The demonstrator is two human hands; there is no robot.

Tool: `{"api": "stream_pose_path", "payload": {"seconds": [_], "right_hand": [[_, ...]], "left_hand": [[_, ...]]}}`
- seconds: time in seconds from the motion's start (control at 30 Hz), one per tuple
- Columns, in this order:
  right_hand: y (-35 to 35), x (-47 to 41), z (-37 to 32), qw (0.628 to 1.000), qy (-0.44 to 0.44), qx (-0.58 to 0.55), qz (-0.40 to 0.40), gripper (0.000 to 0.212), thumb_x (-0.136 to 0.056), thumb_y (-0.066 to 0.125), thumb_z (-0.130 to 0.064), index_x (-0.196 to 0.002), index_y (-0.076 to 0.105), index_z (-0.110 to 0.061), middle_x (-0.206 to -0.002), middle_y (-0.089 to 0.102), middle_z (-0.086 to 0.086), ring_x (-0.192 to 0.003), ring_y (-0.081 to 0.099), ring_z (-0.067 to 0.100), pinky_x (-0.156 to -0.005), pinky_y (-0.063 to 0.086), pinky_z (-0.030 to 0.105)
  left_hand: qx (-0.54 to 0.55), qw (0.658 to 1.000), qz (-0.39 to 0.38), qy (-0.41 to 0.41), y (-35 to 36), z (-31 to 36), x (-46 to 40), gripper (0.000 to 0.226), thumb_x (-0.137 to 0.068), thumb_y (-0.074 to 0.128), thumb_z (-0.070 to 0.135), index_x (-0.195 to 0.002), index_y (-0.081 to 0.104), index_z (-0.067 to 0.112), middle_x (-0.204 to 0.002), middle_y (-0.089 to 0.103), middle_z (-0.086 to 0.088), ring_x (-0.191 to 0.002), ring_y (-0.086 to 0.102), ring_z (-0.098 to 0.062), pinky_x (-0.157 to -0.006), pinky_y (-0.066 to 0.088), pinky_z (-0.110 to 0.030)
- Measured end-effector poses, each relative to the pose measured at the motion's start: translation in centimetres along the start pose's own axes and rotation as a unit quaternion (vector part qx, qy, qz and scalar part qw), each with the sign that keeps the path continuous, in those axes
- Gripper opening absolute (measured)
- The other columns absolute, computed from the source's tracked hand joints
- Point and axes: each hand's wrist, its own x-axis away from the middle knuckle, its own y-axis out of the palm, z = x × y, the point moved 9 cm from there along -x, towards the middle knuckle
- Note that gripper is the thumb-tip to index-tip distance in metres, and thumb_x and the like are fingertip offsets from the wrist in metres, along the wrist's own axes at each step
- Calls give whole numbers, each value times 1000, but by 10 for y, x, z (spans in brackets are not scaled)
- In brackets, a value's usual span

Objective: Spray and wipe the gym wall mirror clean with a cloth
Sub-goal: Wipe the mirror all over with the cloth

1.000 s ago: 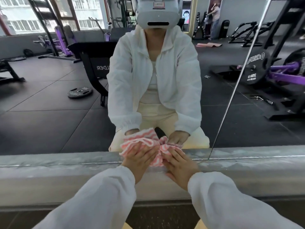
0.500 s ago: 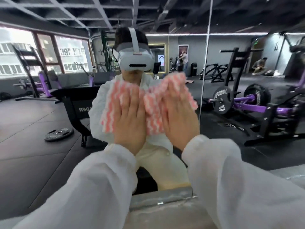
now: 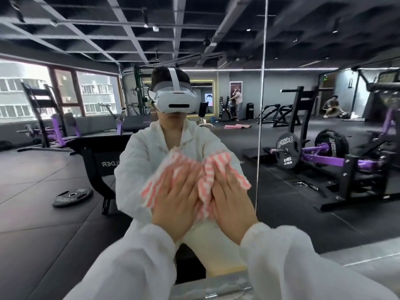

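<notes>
Both hands, left [image 3: 173,204] and right [image 3: 232,202], press flat, fingers straight, spreading the striped cloth [image 3: 205,180] beneath them against the mirror [image 3: 324,191] for broad wiping contact.

Daylight comes in from the windows [image 3: 43,94] on my left, washed out white; the ceiling stays dim. My hands and the cloth [image 3: 194,180] smear with motion blur, I think. Straight lines bow toward the edges.
</notes>
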Motion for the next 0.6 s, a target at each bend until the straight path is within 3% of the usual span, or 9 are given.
{"api": "stream_pose_path", "payload": {"seconds": [0.07, 0.13, 0.2, 0.23, 0.3, 0.4, 0.5, 0.6], "right_hand": [[-29, -33, 16, 999, 12, -18, 42, 56, -97, 19, -15, -151, 11, -4, -159, 3, 13, -146, -4, 32, -119, -1, 42], [-67, -68, 38, 992, 26, -48, 118, 57, -95, 30, -15, -150, 19, -8, -157, 15, 15, -145, 4, 32, -120, 3, 40], [-115, -94, 61, 968, 51, -93, 229, 56, -91, 40, -10, -145, 26, -5, -151, 29, 18, -141, 15, 30, -117, -1, 29], [-130, -106, 72, 964, 59, -89, 245, 56, -91, 42, -8, -145, 29, -4, -151, 31, 20, -140, 17, 32, -115, -8, 23], [-133, -131, 95, 977, 88, -73, 181, 56, -99, 41, -14, -150, 19, -5, -157, 16, 15, -145, 7, 31, -110, -19, 16], [-130, -148, 118, 982, 105, 1, 158, 59, -102, 34, -23, -152, 8, -6, -159, 6, 12, -147, 1, 29, -119, -7, 33], [-128, -132, 106, 977, 68, 29, 202, 59, -97, 46, -15, -147, 21, 5, -153, 22, 22, -143, 17, 39, -118, 8, 47], [-104, -107, 103, 980, 69, 90, 166, 57, -101, 35, -20, -147, 16, 7, -155, 16, 25, -144, 11, 40, -118, 3, 50]], "left_hand": [[-2, 999, 34, -40, -17, -28, -38, 54, -90, 34, 26, -141, 32, 7, -147, 37, -14, -143, 13, -32, -116, -1, -51], [0, 995, 76, -66, -36, -55, -84, 51, -95, 31, 25, -142, 31, 6, -147, 36, -15, -142, 15, -33, -115, 0, -50], [-5, 994, 91, -63, -51, -72, -127, 50, -97, 29, 27, -142, 34, 5, -147, 37, -17, -138, 26, -37, -114, 5, -53], [-1, 994, 87, -62, -57, -78, -148, 52, -97, 28, 29, -143, 34, 5, -148, 36, -16, -138, 28, -38, -114, 7, -54], [13, 995, 66, -74, -64, -87, -180, 56, -97, 21, 34, -146, 29, 8, -153, 26, -14, -142, 19, -36, -113, 3, -51], [10, 994, 55, -94, -70, -92, -204, 61, -96, 14, 40, -150, 20, 12, -157, 14, -11, -145, 8, -31, -114, -4, -48], [17, 995, 75, -69, -68, -80, -199, 58, -97, 22, 42, -149, 27, 15, -156, 20, -10, -144, 14, -32, -114, 0, -50], [18, 995, 93, -14, -59, -58, -185, 57, -96, 29, 41, -144, 37, 12, -151, 32, -13, -140, 25, -36, -112, 6, -52]]}}
